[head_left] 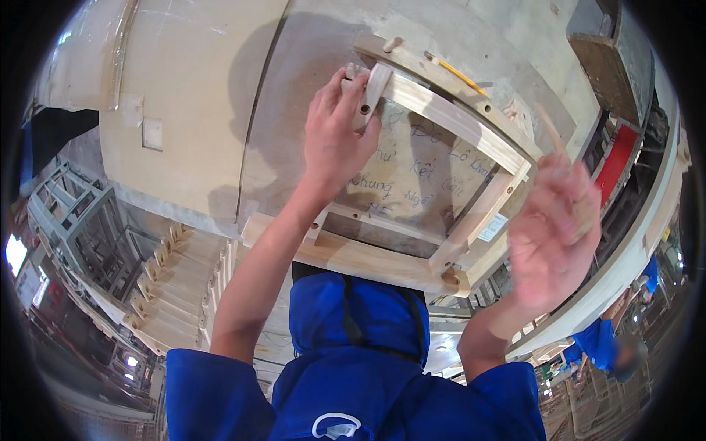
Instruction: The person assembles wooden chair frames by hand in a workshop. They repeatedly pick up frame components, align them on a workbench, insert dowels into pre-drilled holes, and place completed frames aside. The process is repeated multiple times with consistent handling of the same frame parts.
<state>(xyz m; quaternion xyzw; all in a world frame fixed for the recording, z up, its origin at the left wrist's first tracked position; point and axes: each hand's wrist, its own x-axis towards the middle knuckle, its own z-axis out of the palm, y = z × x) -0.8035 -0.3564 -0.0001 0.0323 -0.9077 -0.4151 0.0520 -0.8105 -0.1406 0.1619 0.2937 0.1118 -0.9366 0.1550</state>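
A light wooden frame (471, 128) with drilled holes lies on the worktable in front of me. My left hand (340, 128) grips its far left corner, fingers over the end of the side rail and thumb on the inner side. To the right of the frame, my right hand (553, 228) is raised and smeared by motion. From its fingers juts a thin wood-coloured stick (550, 128), too blurred to tell its exact kind. The near rail (346, 253) of the frame is thick and curved, close to my waist.
A yellow pencil (460, 77) and a short dowel (393, 44) lie by the far rail. Handwriting marks the board inside the frame. Stacked wooden parts (173, 287) stand at left, near a metal rack (70, 206). A wooden box (614, 66) sits far right; a person in blue (599, 345) is beyond.
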